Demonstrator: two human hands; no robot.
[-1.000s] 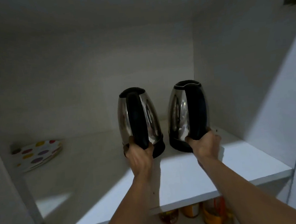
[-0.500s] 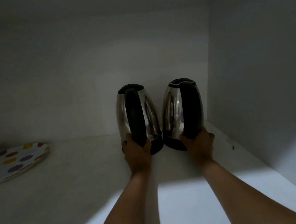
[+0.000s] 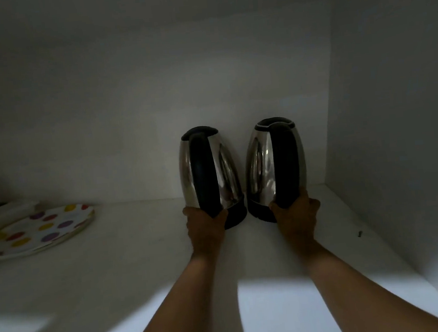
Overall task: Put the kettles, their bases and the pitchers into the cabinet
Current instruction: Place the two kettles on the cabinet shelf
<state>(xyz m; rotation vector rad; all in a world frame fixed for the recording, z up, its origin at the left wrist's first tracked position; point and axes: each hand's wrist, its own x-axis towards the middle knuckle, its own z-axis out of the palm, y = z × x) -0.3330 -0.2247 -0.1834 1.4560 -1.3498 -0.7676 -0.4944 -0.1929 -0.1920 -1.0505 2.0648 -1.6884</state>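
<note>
Leftward, spotted plate (image 3: 36, 234), kettles (image 3: 207, 172) near back wall (image 3: 152, 92)

The left kettle (image 3: 209, 172) and right kettle (image 3: 275, 163), shiny steel with black lids, stand upright on black bases (image 3: 237, 215), just beside each other, far right on the cabinet shelf (image 3: 140, 253), handles facing near.

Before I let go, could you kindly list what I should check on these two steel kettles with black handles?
1. Left steel kettle seated on the black round left base: ok.
2. Right steel kettle seated on the black round right base: ok.
3. Bases flat on the white cabinet shelf: cannot tell, hands hide the fronts.
4. Spotted round plate clear of kettles: ok, far left.
5. Left hand and right hand released: not ok, each grips a handle.
</note>
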